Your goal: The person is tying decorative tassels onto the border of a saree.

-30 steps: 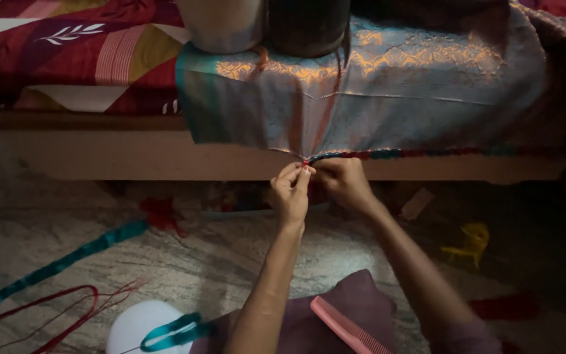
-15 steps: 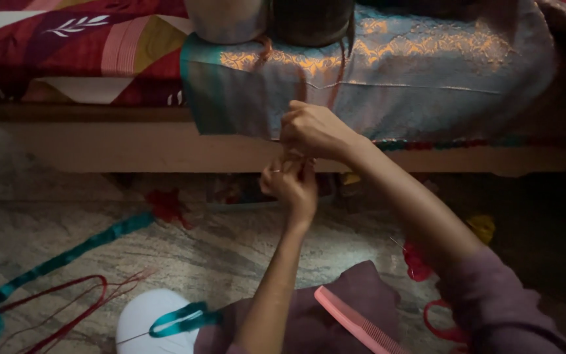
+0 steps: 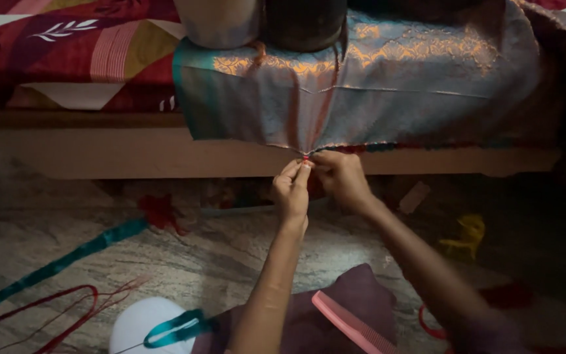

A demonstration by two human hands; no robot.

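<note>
A blue-grey silk cloth with gold woven pattern (image 3: pixel 388 98) hangs over the edge of a wooden bed frame (image 3: pixel 132 154). Its lower hem is pulled down into a point. My left hand (image 3: pixel 291 190) pinches that point, where a small red thread knot (image 3: pixel 306 158) shows at the fingertips. My right hand (image 3: pixel 342 178) sits right beside it, fingers closed on the same hem edge. A line of red and teal tassel work (image 3: pixel 420 145) runs along the hem to the right of my hands.
A pink comb (image 3: pixel 352 324) lies on purple fabric on my lap. A teal thread bundle (image 3: pixel 54 265) and red threads (image 3: pixel 67 308) trail over the marble floor at left. A white round object (image 3: pixel 135 324) sits near bottom left. Two vessels (image 3: pixel 263 23) weigh down the cloth.
My right hand dropped from up on the cloth back to the hem beside my left hand. The hem is pulled to a point again, as it was one second ago.
</note>
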